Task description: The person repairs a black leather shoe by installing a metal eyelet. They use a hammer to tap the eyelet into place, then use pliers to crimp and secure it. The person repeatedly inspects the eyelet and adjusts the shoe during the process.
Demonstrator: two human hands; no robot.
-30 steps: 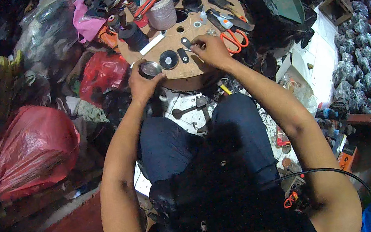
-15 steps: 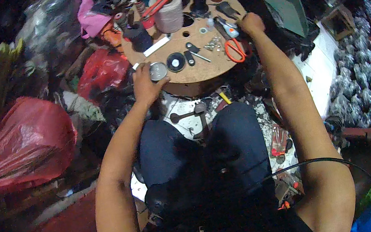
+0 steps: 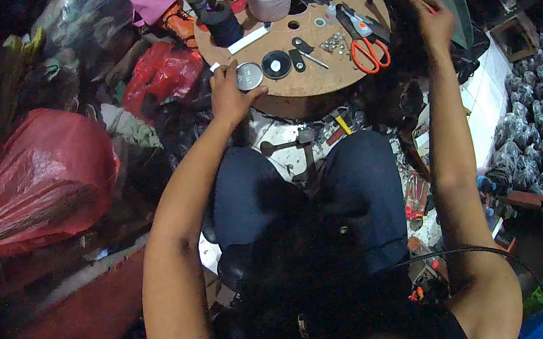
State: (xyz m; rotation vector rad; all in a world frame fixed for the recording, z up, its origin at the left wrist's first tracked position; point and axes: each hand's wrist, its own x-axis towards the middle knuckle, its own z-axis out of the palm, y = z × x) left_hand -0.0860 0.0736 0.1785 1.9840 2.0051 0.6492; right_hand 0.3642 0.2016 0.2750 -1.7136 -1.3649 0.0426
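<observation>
Left hand (image 3: pixel 229 96): fingers grasping a small round metal tin (image 3: pixel 249 76) at the round wooden tabletop's (image 3: pixel 313 74) near edge.
Right hand (image 3: pixel 434 21): clenched in a dark hair bundle (image 3: pixel 398 29), right of the tabletop.
Handling: the tin looks light, rigid and smooth, best pinched by its rim; the hair looks soft and limp.

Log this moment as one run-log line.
left hand: on round metal tin at round wooden board edge | right hand: at dark hair bundle right of board | orange scissors: lying on board
</observation>
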